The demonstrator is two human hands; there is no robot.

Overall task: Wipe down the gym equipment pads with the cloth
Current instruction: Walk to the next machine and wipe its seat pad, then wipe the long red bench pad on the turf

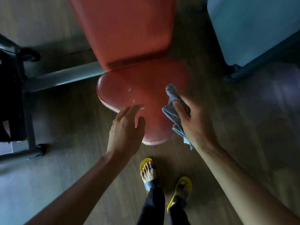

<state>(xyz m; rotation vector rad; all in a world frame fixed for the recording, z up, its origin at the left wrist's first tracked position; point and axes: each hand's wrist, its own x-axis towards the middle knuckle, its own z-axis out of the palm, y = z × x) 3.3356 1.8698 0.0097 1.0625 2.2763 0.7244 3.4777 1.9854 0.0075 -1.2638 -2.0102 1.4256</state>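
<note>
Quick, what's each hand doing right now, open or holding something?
Left hand: open, holding nothing, over the red seat pad.
Right hand: grips the grey cloth at the pad's right side.

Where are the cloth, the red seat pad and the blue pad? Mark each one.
cloth (169, 113), head view, lower fold of the fabric.
red seat pad (146, 88), head view, bare middle of its top.
blue pad (251, 26), head view, middle of its top.

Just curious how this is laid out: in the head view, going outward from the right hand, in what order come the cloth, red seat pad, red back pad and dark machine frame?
1. cloth: gripped in the right hand.
2. red seat pad: directly left, under the cloth.
3. red back pad: beyond the seat.
4. dark machine frame: far left edge.
</note>
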